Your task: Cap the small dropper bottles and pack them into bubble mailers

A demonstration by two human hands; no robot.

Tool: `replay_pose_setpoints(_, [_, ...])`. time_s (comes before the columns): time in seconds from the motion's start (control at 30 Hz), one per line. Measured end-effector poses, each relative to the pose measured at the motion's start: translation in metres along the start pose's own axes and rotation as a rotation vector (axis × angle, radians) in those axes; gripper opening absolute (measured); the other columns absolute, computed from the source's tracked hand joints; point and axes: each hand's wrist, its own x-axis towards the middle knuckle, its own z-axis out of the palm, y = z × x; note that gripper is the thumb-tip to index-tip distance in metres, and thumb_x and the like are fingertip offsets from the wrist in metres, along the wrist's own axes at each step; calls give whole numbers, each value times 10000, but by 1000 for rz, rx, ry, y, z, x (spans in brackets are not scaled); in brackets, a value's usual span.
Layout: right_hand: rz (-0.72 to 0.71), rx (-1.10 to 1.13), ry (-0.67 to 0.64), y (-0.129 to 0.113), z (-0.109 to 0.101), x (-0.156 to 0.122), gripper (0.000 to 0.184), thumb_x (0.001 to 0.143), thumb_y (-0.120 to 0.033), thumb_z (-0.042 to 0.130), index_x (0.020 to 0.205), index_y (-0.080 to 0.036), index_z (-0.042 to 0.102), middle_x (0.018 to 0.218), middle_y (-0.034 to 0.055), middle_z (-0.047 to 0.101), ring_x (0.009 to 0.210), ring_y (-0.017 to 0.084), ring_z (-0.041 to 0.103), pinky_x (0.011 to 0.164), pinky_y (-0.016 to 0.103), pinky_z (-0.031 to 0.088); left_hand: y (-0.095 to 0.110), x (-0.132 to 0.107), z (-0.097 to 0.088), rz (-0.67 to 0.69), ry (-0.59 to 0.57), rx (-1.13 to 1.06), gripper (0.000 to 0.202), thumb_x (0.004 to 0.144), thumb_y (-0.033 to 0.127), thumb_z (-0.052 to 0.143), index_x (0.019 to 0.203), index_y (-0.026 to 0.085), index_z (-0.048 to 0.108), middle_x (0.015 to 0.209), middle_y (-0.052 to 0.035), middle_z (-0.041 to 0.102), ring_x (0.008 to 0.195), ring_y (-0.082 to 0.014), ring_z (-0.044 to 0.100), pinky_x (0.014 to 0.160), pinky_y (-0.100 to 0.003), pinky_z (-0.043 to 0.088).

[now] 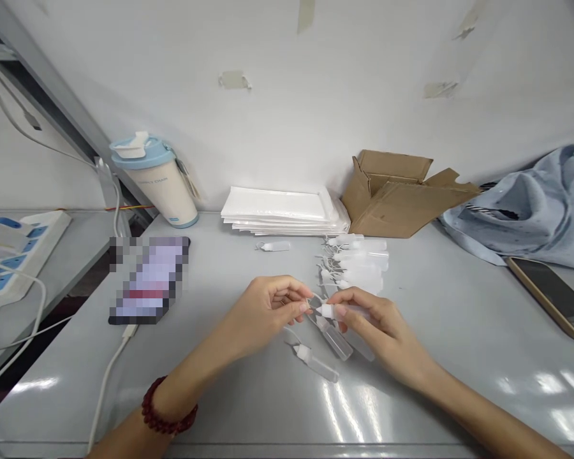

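My right hand (370, 322) is closed round a small translucent dropper bottle with a white cap (326, 310), held with its tip to the left. The fingertips of my left hand (277, 306) pinch the thin white cord (317, 297) at that tip. Below my hands, another dropper bottle (335, 339) lies on the table, and a further bottle (318, 363) with its cord lies nearer to me. Beyond my right hand is a pile of several such bottles (363, 258), their cords to the left. One bottle (276, 246) lies alone farther back.
Flat white packets (277, 205) are stacked against the wall, beside an open cardboard box (402, 204). A tumbler (160, 185) and a charging phone (150, 280) stand and lie left. Blue cloth (530, 204) and another phone (552, 299) lie right; a power strip (38, 255) is far left.
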Motion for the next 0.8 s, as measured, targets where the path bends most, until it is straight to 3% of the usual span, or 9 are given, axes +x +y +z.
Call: replay_pose_setpoints(0.8, [-39, -60, 18, 2, 3, -2, 247, 917, -396, 459, 883, -215, 624, 680, -10, 599, 646, 142, 548, 565, 243, 406, 0, 0, 0, -1, -11, 10, 162, 790, 262, 610, 902, 155, 655, 804, -40, 669, 749, -167, 631, 682, -293, 512])
